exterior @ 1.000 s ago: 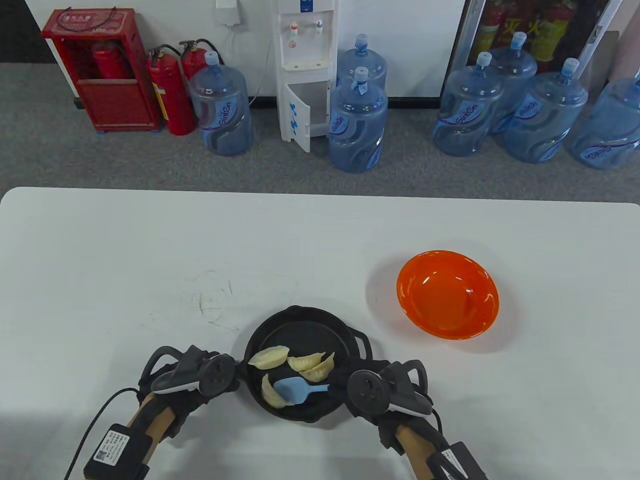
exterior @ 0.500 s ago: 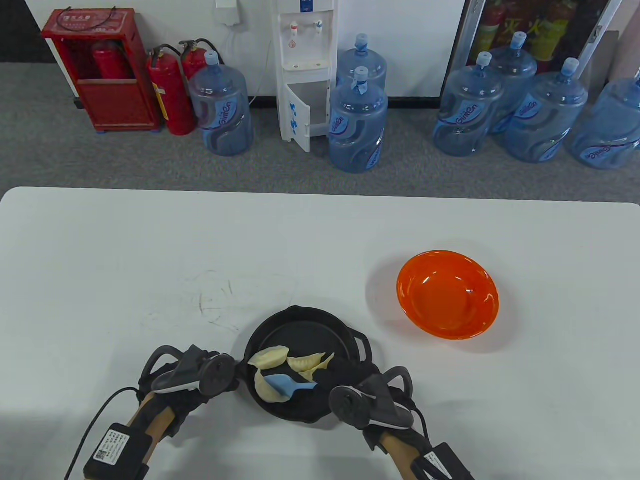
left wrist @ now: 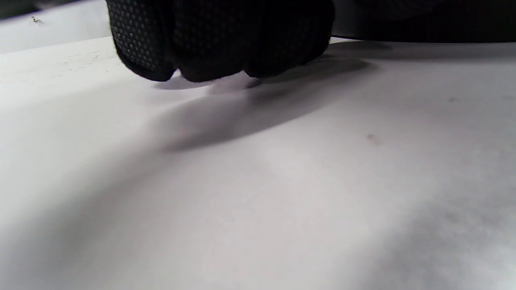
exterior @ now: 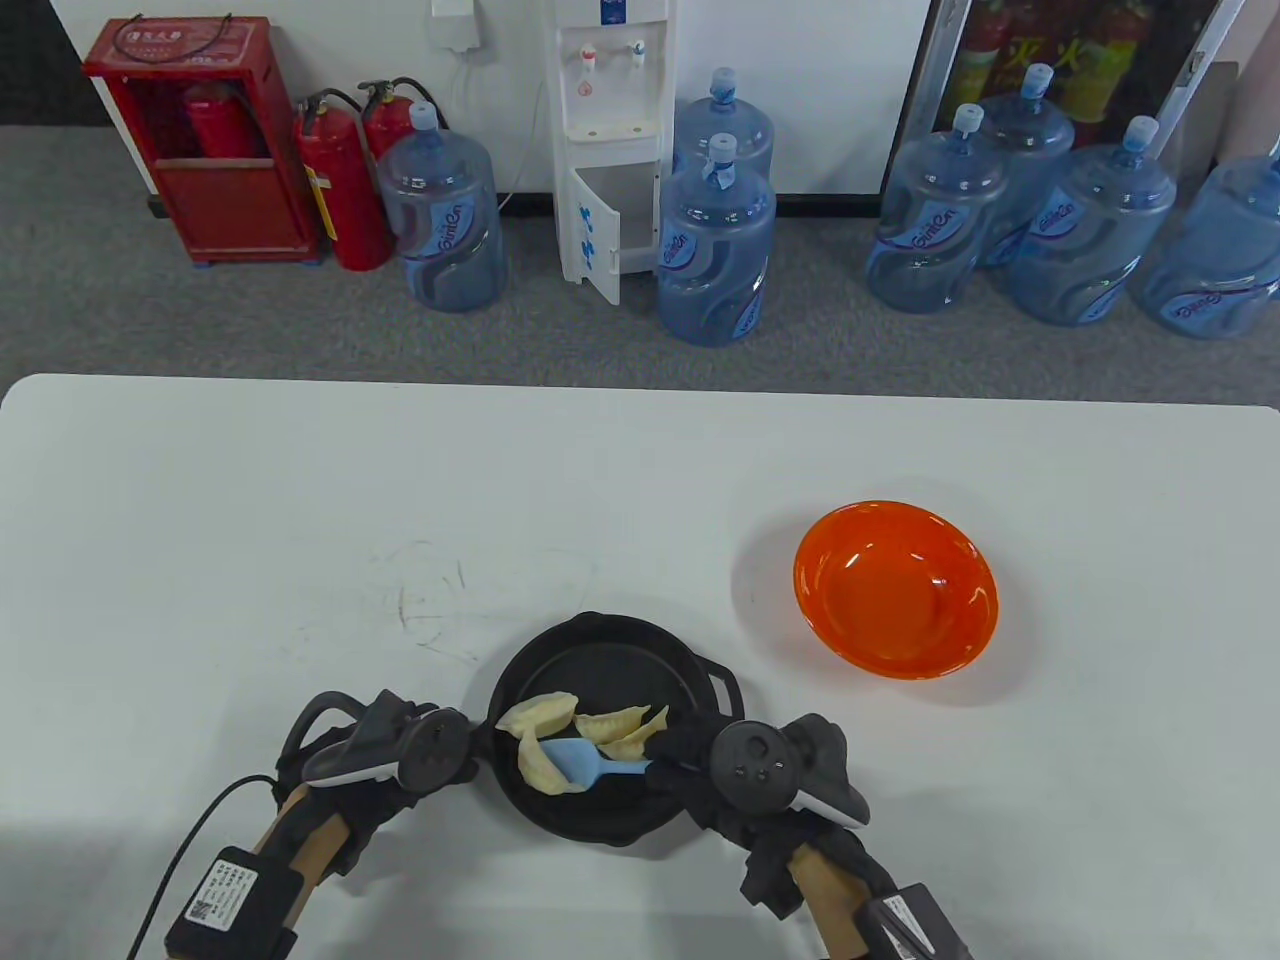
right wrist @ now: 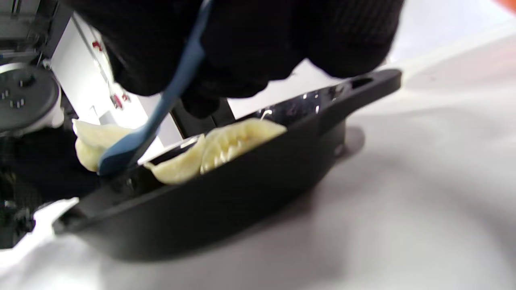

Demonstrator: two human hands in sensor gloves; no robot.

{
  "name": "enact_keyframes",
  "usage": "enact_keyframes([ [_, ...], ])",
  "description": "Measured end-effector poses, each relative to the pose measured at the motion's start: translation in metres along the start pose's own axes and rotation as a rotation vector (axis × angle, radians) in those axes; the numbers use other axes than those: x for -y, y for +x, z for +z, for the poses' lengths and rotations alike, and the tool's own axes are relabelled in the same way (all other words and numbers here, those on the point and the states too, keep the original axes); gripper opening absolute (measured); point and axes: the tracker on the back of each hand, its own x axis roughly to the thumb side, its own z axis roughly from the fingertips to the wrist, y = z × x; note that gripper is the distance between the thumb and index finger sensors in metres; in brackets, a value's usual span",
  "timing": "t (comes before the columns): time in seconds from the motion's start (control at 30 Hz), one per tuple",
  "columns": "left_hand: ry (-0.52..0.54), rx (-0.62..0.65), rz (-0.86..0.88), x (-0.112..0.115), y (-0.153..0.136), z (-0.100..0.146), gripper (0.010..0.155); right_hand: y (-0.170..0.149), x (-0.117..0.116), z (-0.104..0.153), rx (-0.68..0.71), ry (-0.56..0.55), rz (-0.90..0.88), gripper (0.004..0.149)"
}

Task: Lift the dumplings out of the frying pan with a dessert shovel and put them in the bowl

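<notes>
Pale, soft dough is what has to be handled here: four dumplings [exterior: 585,735] lie in the black frying pan [exterior: 610,655] near the table's [exterior: 300,520] front edge, roughly midway along it. They look light and floppy, with pleated, crimped edges and a slightly glossy skin, so I judge them slippery and easy to tear or fold if prodded from the side. The safest hold is none at all by hand; the blade should slide flat beneath a dumpling's belly and carry it level.

The right hand [exterior: 735,775] grips the thin handle of the blue dessert shovel [exterior: 585,762], fingers curled round it, as the right wrist view shows plainly. The shovel's [right wrist: 137,141] small blade rests against the nearest dumpling [exterior: 542,768], which sits toward the pan's left front side; whether the blade is already under it or only touching its edge I cannot tell. The other three dumplings [right wrist: 217,149] overlap one another toward the pan's middle.

The left hand [exterior: 400,755] sits at the pan's left rim, its fingers [left wrist: 217,44] curled into a fist on the table; whether they grip the pan's handle is hidden.

The orange bowl [exterior: 896,590] stands empty, well apart from the pan toward the table's right edge, so a loaded blade has a long carry and a narrow one offers little margin.
</notes>
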Motion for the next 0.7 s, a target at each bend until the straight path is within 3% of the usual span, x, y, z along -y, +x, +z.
enact_keyframes([
  [0.37, 0.000, -0.002, 0.000, 0.000, 0.000, 0.000, 0.057, -0.034, 0.050, 0.018, -0.177, -0.241, -0.112, 0.041],
  [0.7, -0.002, -0.007, -0.005, 0.000, 0.000, 0.001, 0.057, -0.085, 0.084, 0.044, -0.416, -0.407, -0.028, 0.040],
])
